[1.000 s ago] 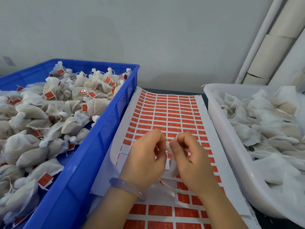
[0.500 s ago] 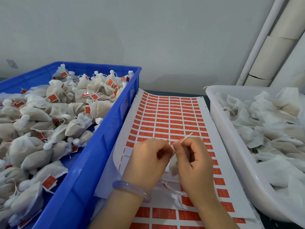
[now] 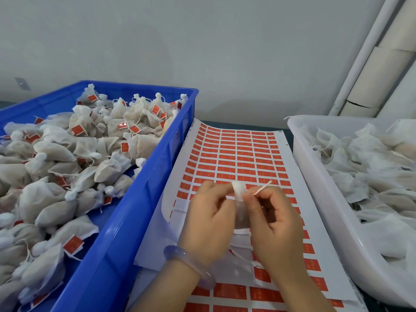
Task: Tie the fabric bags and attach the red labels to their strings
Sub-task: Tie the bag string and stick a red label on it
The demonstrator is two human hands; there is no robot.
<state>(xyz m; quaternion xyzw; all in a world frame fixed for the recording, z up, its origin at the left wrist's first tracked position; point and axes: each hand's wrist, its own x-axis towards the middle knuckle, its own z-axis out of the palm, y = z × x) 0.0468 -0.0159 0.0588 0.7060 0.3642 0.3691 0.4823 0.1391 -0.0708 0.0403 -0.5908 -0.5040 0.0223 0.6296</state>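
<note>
A small white fabric bag is held between both hands above the sheet of red labels. My left hand grips the bag's gathered neck from the left. My right hand pinches the bag's white string, whose free end sticks up to the right. Most of the bag's body is hidden between my palms.
A blue crate on the left holds several tied bags with red labels. A white tub on the right holds several untied bags. A second label sheet lies under my wrists. A grey wall and white pipes stand behind.
My hands have drawn slightly apart, and the bag's gathered top now shows between them. The string end has swung out to the right in my right hand.
</note>
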